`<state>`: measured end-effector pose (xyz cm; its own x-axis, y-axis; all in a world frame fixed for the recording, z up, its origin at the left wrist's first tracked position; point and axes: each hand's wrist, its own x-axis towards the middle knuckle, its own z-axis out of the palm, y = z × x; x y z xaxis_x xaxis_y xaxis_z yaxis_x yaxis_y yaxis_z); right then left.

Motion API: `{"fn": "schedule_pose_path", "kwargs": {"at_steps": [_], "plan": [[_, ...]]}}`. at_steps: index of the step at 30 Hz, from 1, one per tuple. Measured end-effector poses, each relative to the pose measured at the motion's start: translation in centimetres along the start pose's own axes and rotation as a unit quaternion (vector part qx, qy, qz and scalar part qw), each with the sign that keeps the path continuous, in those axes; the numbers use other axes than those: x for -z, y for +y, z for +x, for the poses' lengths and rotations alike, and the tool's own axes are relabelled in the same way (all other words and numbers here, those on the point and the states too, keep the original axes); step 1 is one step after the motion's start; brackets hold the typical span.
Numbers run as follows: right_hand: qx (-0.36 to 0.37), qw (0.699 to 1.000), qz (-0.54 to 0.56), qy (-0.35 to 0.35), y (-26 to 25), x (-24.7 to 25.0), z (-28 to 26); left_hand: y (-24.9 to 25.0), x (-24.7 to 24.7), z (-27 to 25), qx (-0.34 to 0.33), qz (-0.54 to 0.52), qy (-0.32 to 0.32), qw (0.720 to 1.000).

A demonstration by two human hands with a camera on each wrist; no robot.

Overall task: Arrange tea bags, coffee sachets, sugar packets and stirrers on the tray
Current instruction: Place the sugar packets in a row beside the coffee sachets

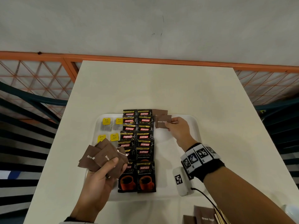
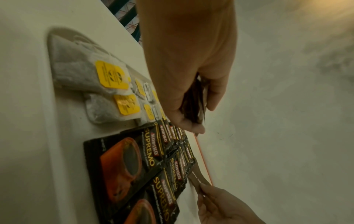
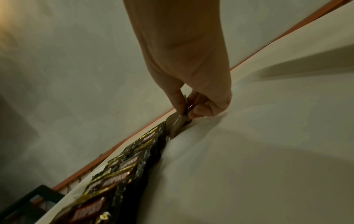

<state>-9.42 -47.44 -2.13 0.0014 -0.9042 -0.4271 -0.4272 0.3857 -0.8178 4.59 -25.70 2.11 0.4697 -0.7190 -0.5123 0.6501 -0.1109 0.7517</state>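
Note:
A white tray (image 1: 192, 126) lies on the table. Tea bags with yellow tags (image 1: 106, 121) sit at its left, and two columns of black Kopiko coffee sachets (image 1: 144, 152) run down its middle. One brown sugar packet (image 1: 159, 112) lies at the tray's far edge, right of the sachets. My right hand (image 1: 175, 126) pinches another brown sugar packet (image 1: 162, 121) just below it, low over the tray. My left hand (image 1: 103, 173) holds a fan of several brown sugar packets (image 1: 100, 156) above the tray's near left. In the right wrist view the pinched packet (image 3: 175, 122) nearly touches the tray.
More brown sugar packets (image 1: 204, 214) and wooden stirrers (image 1: 221, 215) lie on the table at the near right. A white device with a cable (image 1: 182, 181) hangs under my right wrist. An orange mesh railing (image 1: 37, 75) stands beyond the white table (image 1: 161, 86).

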Motion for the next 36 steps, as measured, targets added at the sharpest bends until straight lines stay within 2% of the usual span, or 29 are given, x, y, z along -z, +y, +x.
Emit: {"fn": "schedule_pose_path", "kwargs": {"at_steps": [11,20,23,25,27,30,32,36], "plan": [[0.121,0.987,-0.106,0.020,0.4,-0.5,0.2,-0.3,-0.2,-0.1,0.022,-0.029,-0.010,0.999],[0.134,0.986,-0.097,0.027,0.4,-0.1,0.2,-0.5,-0.7,0.1,0.028,-0.041,-0.027,0.998],[0.184,0.973,-0.134,0.046,0.1,-0.2,-1.1,-0.4,-1.1,0.1,0.032,-0.044,-0.039,0.998],[0.234,0.961,-0.148,0.000,-0.7,-0.5,-3.1,-0.3,-1.3,0.1,0.032,-0.050,-0.045,0.997],[0.264,0.948,-0.148,-0.095,-1.4,-0.7,-5.6,-0.3,-1.5,0.2,0.036,-0.055,-0.051,0.997],[0.241,0.922,-0.118,-0.277,-2.1,-0.8,-9.1,-0.4,-1.6,0.3,0.045,-0.063,-0.056,0.995],[0.203,0.902,-0.101,-0.366,-2.0,-1.0,-10.2,-0.3,-1.6,0.3,0.051,-0.073,-0.062,0.994],[0.153,0.912,-0.036,-0.380,-1.8,-1.2,-10.5,0.0,-1.3,0.1,0.051,-0.077,-0.098,0.991]]}}
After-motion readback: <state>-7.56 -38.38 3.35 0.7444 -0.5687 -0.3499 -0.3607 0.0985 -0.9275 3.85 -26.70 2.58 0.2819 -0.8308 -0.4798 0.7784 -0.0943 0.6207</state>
